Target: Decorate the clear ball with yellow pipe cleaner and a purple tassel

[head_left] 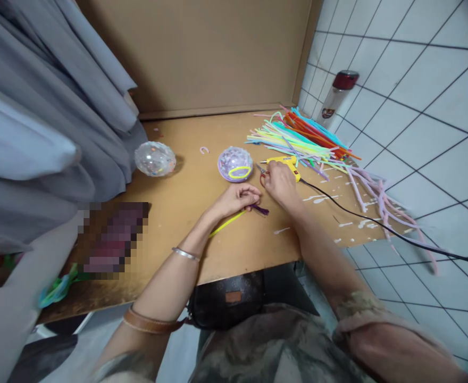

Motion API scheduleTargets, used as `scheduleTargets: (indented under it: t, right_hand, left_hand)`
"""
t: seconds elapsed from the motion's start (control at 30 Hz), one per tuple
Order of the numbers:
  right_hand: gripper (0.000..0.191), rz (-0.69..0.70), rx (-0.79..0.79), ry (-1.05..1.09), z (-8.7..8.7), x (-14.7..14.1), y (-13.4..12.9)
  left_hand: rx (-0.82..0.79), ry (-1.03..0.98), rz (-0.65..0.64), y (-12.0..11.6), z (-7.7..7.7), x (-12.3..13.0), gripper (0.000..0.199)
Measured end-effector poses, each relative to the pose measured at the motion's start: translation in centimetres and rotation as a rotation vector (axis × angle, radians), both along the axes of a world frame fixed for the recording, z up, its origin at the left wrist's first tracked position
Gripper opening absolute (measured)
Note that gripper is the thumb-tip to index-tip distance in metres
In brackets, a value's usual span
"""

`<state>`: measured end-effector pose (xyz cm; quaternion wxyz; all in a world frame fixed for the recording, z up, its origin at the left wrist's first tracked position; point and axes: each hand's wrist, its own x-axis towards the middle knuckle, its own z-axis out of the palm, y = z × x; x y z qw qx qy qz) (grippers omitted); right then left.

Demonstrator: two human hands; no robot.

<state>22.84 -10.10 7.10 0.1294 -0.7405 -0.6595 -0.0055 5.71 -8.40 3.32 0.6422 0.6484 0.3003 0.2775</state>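
My left hand (242, 198) is closed, with the thumb and fingertips pinched together. A dark purple bundle of strands (261, 209) sticks out of its fingers. A yellow pipe cleaner (226, 224) runs from under this hand along the wrist; whether it is gripped too, I cannot tell. My right hand (281, 182) is wrapped round the reddish handles of a small pair of scissors (262, 175), blades pointing to the upper left. Just behind it lies a yellow glue gun (284, 160). Beyond my left hand sits a clear ball with lilac trim (234, 162) and a yellow loop on its front.
A second clear ball (155, 158) stands on the left of the wooden table (190, 202). Colourful pipe cleaners (298, 135) are heaped at the back right, near a red-lidded bottle (336, 96). The black cord (361, 215) trails right. Grey curtains (58, 106) hang at left.
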Motion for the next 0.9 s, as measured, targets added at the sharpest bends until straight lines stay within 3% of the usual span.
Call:
scheduleTargets:
  t: [0.17, 0.37, 0.5, 0.9]
  right_hand:
    - [0.034, -0.066, -0.092, -0.099, -0.4, 0.2, 0.3]
    - [0.034, -0.026, -0.122, -0.113, -0.4, 0.5, 0.4]
    - [0.031, -0.037, -0.138, -0.094, -0.4, 0.6, 0.3]
    - [0.031, -0.057, -0.133, -0.077, -0.5, 0.2, 0.1]
  left_hand:
    - [0.091, 0.06, 0.018, 0.3, -0.2, -0.4, 0.035]
    - [0.242, 0.192, -0.126, 1.0, 0.1, -1.7, 0.019]
    - [0.358, 0.265, -0.14, 1.3, 0.3, -1.7, 0.008]
    - [0.173, 0.172, -0.121, 0.6, 1.1, -1.8, 0.023]
